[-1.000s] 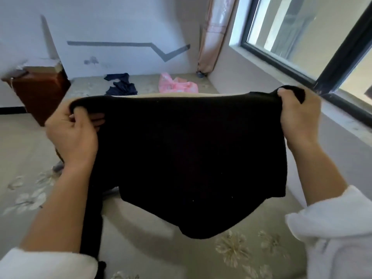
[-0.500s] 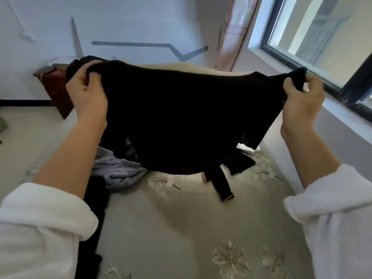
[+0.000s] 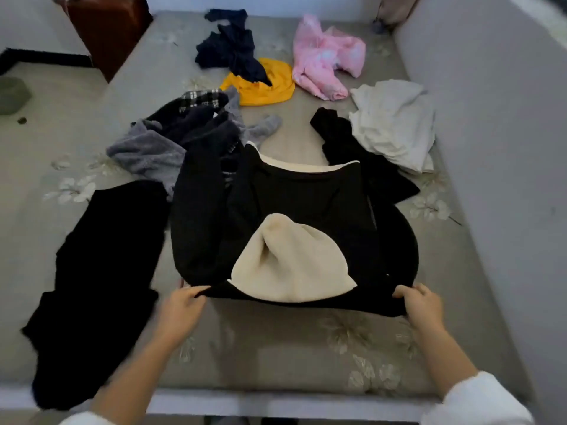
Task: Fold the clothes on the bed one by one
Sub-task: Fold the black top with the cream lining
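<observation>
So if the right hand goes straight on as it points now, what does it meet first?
Probably the black garment that the right hand grips; beyond it, the white garment, though depth is unclear.

Bed (image 3: 276,348) in grey-green sheet, pale flower print, set against a plain pale wall (image 3: 497,124) on the right. Reddish-brown wooden cabinet (image 3: 104,32) at its far left corner. Beige floor (image 3: 52,87) to the left, dark skirting (image 3: 43,58) along the far wall. Curtain hem (image 3: 395,7) in far right corner. Light soft, dim.

Arms stretched forward, left hand (image 3: 181,305) and right hand (image 3: 421,305) each pinch the black garment (image 3: 306,194) with curled fingers (image 3: 404,292)
</observation>
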Demonstrator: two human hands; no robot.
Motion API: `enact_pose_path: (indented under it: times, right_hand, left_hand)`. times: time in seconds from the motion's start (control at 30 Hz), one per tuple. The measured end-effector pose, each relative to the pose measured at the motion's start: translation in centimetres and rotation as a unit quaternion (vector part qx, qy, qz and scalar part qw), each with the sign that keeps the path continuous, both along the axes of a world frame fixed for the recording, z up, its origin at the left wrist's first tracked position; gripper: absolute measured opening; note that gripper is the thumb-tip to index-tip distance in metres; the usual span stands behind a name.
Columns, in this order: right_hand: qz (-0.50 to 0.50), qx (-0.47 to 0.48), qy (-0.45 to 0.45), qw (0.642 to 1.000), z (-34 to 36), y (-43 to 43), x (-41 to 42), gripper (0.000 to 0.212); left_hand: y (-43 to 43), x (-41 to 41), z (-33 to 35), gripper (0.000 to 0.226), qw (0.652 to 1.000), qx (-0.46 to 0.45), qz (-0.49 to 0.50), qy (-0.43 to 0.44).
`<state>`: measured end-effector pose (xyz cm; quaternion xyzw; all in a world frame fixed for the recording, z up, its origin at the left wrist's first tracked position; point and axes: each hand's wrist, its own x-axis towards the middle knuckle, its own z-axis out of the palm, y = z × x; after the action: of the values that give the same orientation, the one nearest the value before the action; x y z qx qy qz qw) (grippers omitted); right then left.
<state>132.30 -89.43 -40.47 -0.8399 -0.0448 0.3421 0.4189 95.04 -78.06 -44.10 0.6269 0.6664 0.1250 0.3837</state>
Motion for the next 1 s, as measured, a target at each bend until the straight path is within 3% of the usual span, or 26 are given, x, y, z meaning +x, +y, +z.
enact_pose_path:
  times: [0.1,0.23,0.3,0.37,0.43,0.5,0.53,0.6,0.7,0.8,0.83,0.93,1.0]
  right_hand:
    - [-0.023,-0.095,0.073,0.992,-6.9,-3.4,0.7,0.014]
    - [-0.075,-0.178,0.104,0.976,-9.9,-7.1,0.9,0.023]
    - [-0.039,-0.239,0.07,0.968,-10.5,-8.7,0.8,0.036]
    - [0.021,-0.303,0.048,0.952,-11.1,-9.7,0.5,0.03]
    - [0.089,-0.36,-0.006,0.929,-12.1,-9.9,0.0,0.032]
    - [0.151,-0.326,-0.118,0.926,-12.7,-9.0,-1.0,0.036]
    - [0.18,-0.279,-0.171,0.927,-12.6,-8.2,-1.8,0.035]
    - [0.25,-0.187,-0.219,0.925,-12.9,-5.6,-3.3,0.031]
    - [0.325,-0.129,-0.143,0.926,-14.2,-1.0,-5.6,0.038]
    - [0.341,-0.168,-0.08,0.921,-16.5,2.6,-6.8,0.061]
    - [0.347,-0.186,-0.077,0.916,-17.3,3.4,-6.9,0.059]
    - [0.354,-0.209,-0.101,0.906,-18.2,5.4,-5.9,0.018]
    - [0.33,-0.217,-0.113,0.912,-18.0,6.8,-4.3,0.01]
  left_hand:
    - [-2.7,-0.2,-3.5,0.027,0.996,-0.082,-0.006,0.044]
    - [-4.9,-1.5,-6.3,0.024,0.986,-0.125,-0.055,0.098]
    - [-5.8,-2.4,-7.4,0.043,0.975,-0.167,-0.089,0.115]
    - [-6.8,-2.5,-8.2,0.046,0.956,-0.229,-0.13,0.129]
    - [-7.5,-1.5,-8.5,0.038,0.925,-0.32,-0.156,0.13]
    - [-7.0,0.2,-8.4,0.024,0.883,-0.418,-0.149,0.155]
    - [-6.5,1.2,-8.5,0.024,0.88,-0.417,-0.141,0.175]
    - [-4.8,2.8,-9.4,0.025,0.923,-0.304,-0.113,0.206]
    - [-2.2,5.7,-10.9,0.043,0.973,-0.128,-0.052,0.184]
    - [-0.2,8.8,-12.9,0.074,0.988,-0.129,-0.057,0.063]
    - [0.4,9.7,-13.5,0.077,0.987,-0.137,-0.076,0.031]
    - [2.2,11.2,-14.8,0.056,0.988,-0.084,-0.13,-0.028]
    - [3.6,11.7,-14.9,0.037,0.99,-0.019,-0.132,-0.038]
